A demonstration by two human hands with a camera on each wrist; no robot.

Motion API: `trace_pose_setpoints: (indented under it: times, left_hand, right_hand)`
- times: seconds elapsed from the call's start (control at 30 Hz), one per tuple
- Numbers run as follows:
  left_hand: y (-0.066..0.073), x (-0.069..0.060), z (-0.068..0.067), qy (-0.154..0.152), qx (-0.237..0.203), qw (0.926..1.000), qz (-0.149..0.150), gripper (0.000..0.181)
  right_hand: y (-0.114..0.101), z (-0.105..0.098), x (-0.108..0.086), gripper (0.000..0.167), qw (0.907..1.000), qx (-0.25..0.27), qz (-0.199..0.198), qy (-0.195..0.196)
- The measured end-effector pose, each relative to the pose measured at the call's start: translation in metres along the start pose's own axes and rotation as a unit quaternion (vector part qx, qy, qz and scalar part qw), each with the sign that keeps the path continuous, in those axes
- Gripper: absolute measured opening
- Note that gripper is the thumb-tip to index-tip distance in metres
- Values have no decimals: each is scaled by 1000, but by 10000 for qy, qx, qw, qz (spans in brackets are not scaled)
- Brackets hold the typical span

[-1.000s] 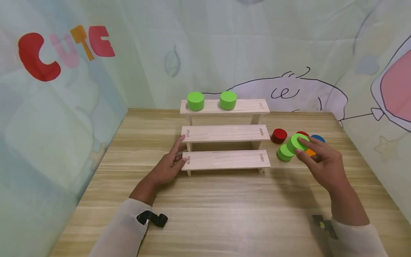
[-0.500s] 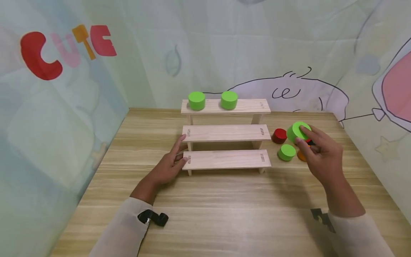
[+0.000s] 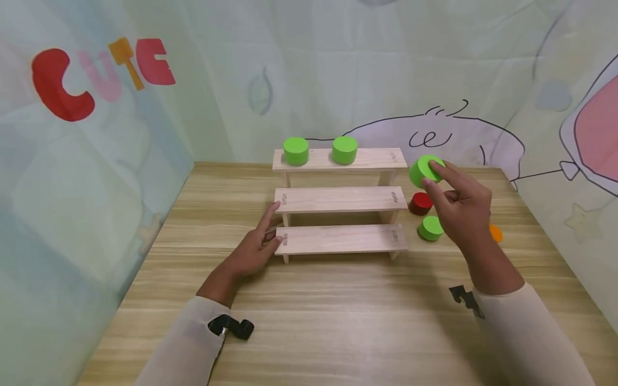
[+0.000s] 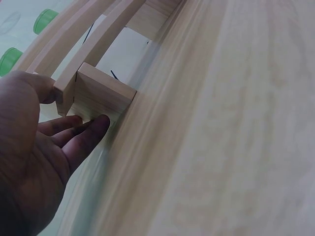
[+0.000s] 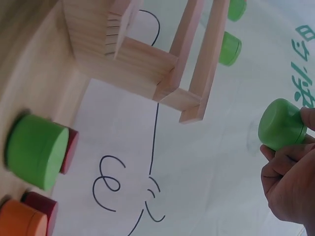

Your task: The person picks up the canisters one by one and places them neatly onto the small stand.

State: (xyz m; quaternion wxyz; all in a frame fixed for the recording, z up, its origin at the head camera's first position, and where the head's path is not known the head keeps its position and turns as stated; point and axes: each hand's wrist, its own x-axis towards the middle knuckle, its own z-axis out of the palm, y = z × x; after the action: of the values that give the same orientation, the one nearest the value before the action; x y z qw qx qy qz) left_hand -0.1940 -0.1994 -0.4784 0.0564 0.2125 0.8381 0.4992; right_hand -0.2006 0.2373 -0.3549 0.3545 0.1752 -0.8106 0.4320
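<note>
A green cylinder (image 3: 420, 171) is being pinched by the right hand (image 3: 461, 206); left of that grip, a rack (image 3: 338, 199) is being touched by the left hand (image 3: 253, 246), fingers apart

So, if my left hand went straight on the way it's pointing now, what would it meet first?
Most likely the left end of the wooden stand. Your left hand is right up against it, fingers pointing its way, though how many touch is hard to tell.

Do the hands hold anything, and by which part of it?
The right hand pinches a green block by its right edge; the left hand only touches the shelf.
</note>
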Motion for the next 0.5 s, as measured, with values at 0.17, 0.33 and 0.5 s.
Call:
trace_pose_setpoints:
  times: [0.17,0.33,0.5]
  left_hand:
    - [-2,1,1,5,28,10000,27,82]
    - [-3,2,1,18,18,10000,8,82]
    - [0,1,0,35,-19,10000,-64,83]
  right_hand:
    - [-9,7,12,42,9999,79,150,10]
    - [-14,16,24,41,9994,255,218,71]
    - [-14,28,36,40,9991,289,312,4]
